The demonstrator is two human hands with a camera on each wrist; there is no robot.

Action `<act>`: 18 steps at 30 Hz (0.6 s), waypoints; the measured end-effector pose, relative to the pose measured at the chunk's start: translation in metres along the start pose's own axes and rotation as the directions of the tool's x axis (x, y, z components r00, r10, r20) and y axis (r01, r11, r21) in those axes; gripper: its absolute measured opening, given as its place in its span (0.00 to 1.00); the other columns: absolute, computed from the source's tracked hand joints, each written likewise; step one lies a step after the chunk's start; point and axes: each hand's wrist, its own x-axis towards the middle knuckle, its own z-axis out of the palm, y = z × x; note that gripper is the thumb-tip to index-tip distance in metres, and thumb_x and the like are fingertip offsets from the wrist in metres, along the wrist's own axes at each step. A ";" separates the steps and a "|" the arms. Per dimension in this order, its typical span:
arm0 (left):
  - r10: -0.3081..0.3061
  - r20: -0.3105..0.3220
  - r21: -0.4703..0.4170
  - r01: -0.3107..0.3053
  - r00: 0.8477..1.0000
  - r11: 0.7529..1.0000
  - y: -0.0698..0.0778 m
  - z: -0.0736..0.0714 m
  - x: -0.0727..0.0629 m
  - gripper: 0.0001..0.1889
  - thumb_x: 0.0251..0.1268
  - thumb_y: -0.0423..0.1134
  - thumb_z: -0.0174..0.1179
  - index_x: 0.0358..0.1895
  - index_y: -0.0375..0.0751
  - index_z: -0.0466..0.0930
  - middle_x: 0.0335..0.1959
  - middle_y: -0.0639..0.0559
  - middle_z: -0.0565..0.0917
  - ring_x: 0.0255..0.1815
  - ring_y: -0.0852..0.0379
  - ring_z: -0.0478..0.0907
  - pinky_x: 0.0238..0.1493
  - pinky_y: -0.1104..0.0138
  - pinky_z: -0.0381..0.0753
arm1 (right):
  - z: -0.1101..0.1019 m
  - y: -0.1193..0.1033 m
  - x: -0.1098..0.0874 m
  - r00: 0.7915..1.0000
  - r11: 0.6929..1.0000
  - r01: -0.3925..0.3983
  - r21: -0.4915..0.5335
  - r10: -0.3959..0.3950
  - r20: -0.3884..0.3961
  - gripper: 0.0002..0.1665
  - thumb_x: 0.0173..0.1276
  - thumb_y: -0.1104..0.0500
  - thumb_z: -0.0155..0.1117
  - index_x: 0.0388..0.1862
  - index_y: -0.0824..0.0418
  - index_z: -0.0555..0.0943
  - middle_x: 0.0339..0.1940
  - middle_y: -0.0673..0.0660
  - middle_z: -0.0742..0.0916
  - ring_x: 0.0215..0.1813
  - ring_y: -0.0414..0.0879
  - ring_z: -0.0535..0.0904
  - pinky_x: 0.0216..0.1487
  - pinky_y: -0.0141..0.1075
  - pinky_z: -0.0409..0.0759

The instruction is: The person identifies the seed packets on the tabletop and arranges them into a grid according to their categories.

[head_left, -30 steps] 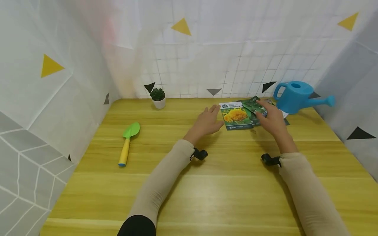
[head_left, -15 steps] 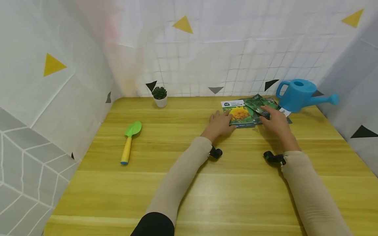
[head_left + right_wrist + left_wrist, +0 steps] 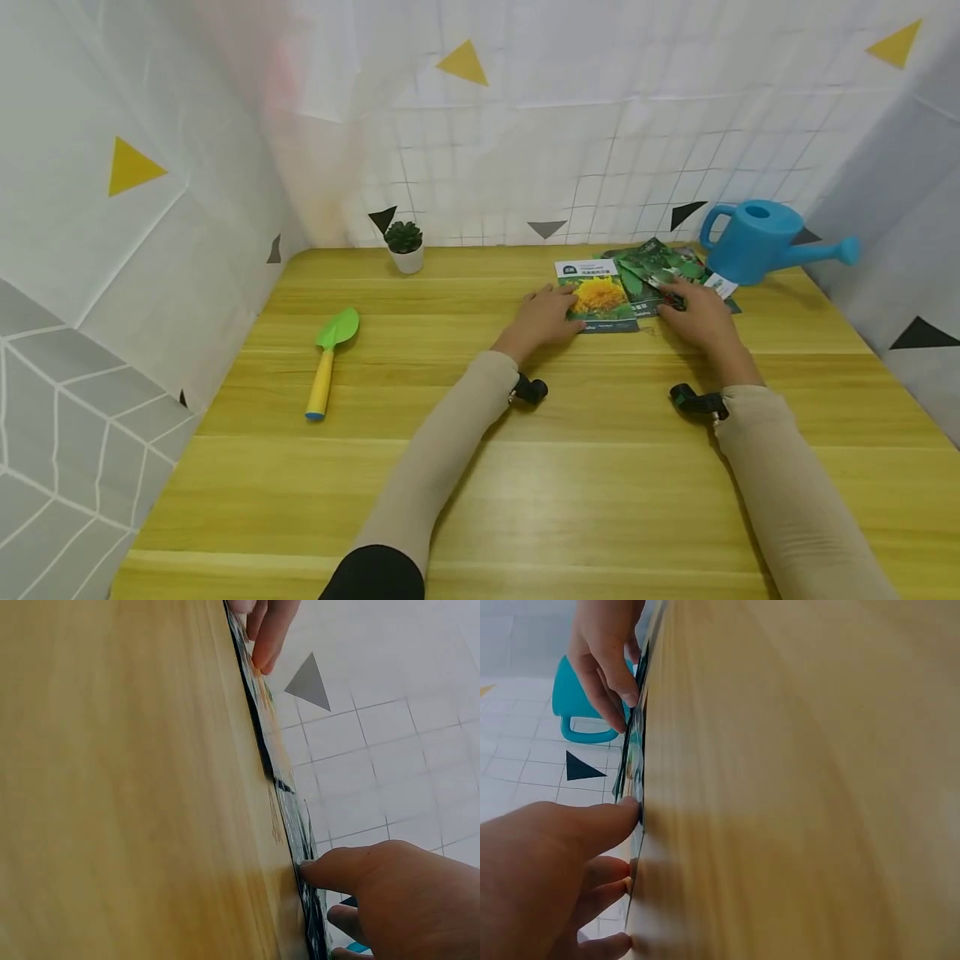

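In the head view, a seed packet with a yellow flower picture [image 3: 600, 293] lies flat near the back of the table. My left hand [image 3: 538, 317] rests its fingertips on that packet's left side, the thumb near its lower left corner. To its right lie several overlapping green seed packets [image 3: 637, 287], fanned out. My right hand [image 3: 697, 312] touches these from the front right, thumb and fingers spread over them. In the left wrist view, the left thumb [image 3: 622, 817] presses at the packet's edge. The right wrist view has the right thumb [image 3: 319, 874] on the green packets' edge.
A blue watering can [image 3: 756, 242] stands right behind the packets, spout to the right. A small potted succulent [image 3: 405, 247] sits at the back left. Nearer on the left lies a toy trowel [image 3: 322, 375] with a green blade. White cloth walls [image 3: 525, 167] enclose the table [image 3: 570, 500].
My left hand moved right onto the flower packet, then slid slightly back left with it. More of the green packets shows beside it. The right hand has lowered its fingers onto the green packets.
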 end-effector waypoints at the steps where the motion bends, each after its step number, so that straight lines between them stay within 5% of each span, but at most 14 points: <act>1: 0.000 0.003 0.002 0.000 1.000 1.000 -0.001 -0.001 -0.002 0.32 0.81 0.60 0.52 0.81 0.53 0.66 0.84 0.57 0.56 0.83 0.46 0.50 0.79 0.49 0.53 | 0.000 0.000 0.000 1.000 1.000 -0.002 -0.003 0.002 -0.001 0.32 0.80 0.54 0.59 0.75 0.70 0.71 0.78 0.76 0.64 0.73 0.82 0.56 0.67 0.76 0.55; 10: 0.005 0.020 0.030 -0.006 1.000 1.000 -0.007 -0.002 -0.019 0.31 0.80 0.60 0.54 0.79 0.52 0.69 0.84 0.55 0.57 0.82 0.44 0.52 0.77 0.45 0.57 | 0.003 0.003 -0.002 1.000 1.000 -0.012 -0.021 0.012 -0.008 0.31 0.80 0.54 0.59 0.75 0.69 0.71 0.76 0.77 0.66 0.72 0.81 0.58 0.65 0.77 0.57; 18: -0.006 0.028 0.057 0.005 1.000 0.998 -0.016 -0.004 -0.048 0.31 0.80 0.60 0.54 0.78 0.51 0.70 0.83 0.53 0.57 0.82 0.41 0.53 0.75 0.40 0.57 | 0.005 0.001 -0.002 1.000 0.999 -0.014 -0.031 0.014 -0.015 0.31 0.81 0.53 0.58 0.75 0.68 0.72 0.77 0.76 0.67 0.73 0.81 0.56 0.65 0.78 0.55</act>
